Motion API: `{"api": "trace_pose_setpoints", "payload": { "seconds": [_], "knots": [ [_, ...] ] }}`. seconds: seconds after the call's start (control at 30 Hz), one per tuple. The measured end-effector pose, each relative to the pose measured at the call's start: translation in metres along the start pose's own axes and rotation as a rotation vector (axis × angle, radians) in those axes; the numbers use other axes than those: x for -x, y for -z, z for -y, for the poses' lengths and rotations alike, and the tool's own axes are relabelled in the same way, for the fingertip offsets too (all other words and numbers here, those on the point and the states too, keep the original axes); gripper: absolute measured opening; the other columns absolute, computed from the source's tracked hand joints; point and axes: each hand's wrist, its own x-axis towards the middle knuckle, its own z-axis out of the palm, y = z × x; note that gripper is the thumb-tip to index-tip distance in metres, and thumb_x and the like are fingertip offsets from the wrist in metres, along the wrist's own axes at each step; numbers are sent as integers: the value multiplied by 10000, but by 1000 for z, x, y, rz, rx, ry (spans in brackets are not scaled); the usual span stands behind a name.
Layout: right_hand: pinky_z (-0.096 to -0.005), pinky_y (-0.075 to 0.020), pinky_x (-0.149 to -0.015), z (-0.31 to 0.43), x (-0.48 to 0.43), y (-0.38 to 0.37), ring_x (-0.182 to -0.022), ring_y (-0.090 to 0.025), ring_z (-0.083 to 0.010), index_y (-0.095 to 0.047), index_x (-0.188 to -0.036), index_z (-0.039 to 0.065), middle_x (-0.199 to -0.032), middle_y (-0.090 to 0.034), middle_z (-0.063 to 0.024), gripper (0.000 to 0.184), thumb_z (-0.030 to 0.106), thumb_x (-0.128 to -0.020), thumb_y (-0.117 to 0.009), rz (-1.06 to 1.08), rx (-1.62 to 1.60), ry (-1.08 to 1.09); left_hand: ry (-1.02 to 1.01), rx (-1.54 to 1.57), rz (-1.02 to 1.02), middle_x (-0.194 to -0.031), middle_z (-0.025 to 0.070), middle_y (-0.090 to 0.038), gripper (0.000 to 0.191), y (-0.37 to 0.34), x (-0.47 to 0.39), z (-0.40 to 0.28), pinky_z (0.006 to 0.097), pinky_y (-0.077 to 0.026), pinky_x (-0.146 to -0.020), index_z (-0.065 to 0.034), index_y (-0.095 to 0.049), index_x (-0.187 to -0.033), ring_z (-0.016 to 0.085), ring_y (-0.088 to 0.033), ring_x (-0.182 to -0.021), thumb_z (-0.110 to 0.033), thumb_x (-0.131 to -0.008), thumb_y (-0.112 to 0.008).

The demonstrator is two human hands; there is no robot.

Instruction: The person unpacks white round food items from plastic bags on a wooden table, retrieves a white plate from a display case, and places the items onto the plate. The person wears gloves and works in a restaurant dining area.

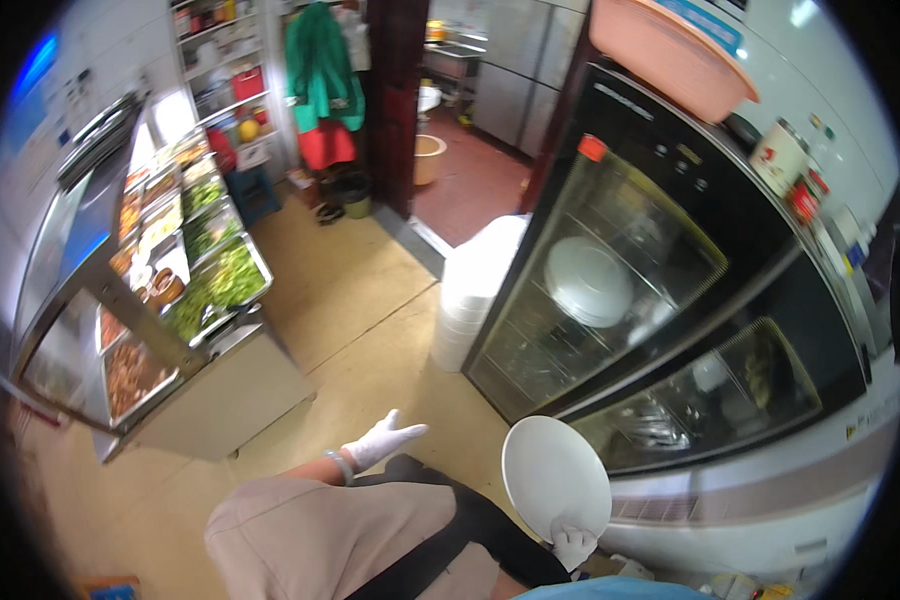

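My left hand (383, 441), in a white glove with a bracelet at the wrist, is held out over the floor with its fingers apart and nothing in them. My right hand (572, 544), also in a white glove, grips the lower rim of a large white oval plate (555, 472). The plate is tilted, its face turned up, in front of the lower door of a black glass-door cabinet (615, 270). Behind the upper door a stack of white plates (589, 281) rests on a wire rack.
To the left stands a food counter (217, 405) with metal trays of greens (232, 274) and other dishes behind a glass guard. White stacked tubs (465, 300) stand beside the cabinet, near a doorway. A pink plastic basin (671, 56) lies on top of the cabinet.
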Motion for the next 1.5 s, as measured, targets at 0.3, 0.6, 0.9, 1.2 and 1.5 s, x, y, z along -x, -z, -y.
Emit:
{"api": "trace_pose_setpoints", "payload": {
  "seconds": [0.3,0.6,0.9,1.2,1.5],
  "knots": [
    [-442,-472,-789,39,-102,-56,-871,-563,-273,-682,-945,157,-976,-639,18,337,135,-609,-704,90,-454,480,41,425,261,-1388,145,-606,789,-3,38,-9,412,-395,-1125,-66,-504,-1480,261,-529,-1321,-662,-963,-539],
    [-412,-425,-780,155,-229,-88,-895,-538,-253,-705,-888,153,-920,-627,18,201,95,-695,-710,-50,-576,560,-142,1425,507,-1464,121,-528,640,55,47,-26,463,-408,-1146,-39,-399,-1504,257,-529,-1318,-328,-995,-657],
    [-464,-409,-875,275,-347,-174,-1012,-563,-285,-741,-1021,168,-1085,-664,-3,275,168,-754,-675,-257,-520,732,-324,1246,118,-1354,118,-612,559,172,38,-39,437,-467,-1099,4,-479,-1437,244,-602,-1237,-51,-920,-684],
    [-504,-385,-1006,296,-433,-268,-1184,-468,-379,-587,-1364,100,-1343,-523,-149,597,164,-809,-798,35,-507,242,-427,1366,-184,-1354,159,-589,616,283,-25,-49,429,-481,-1083,13,-459,-1439,289,-590,-1258,26,-858,-663],
    [-511,-464,-968,345,-575,-457,-1167,-544,-368,-617,-1318,127,-1295,-580,-137,576,269,-788,-793,631,-459,537,-523,1382,-524,-1369,155,-567,672,387,-149,-97,437,-541,-1035,-10,-395,-1475,287,-618,-1217,-25,-884,-715]
  ]
}}
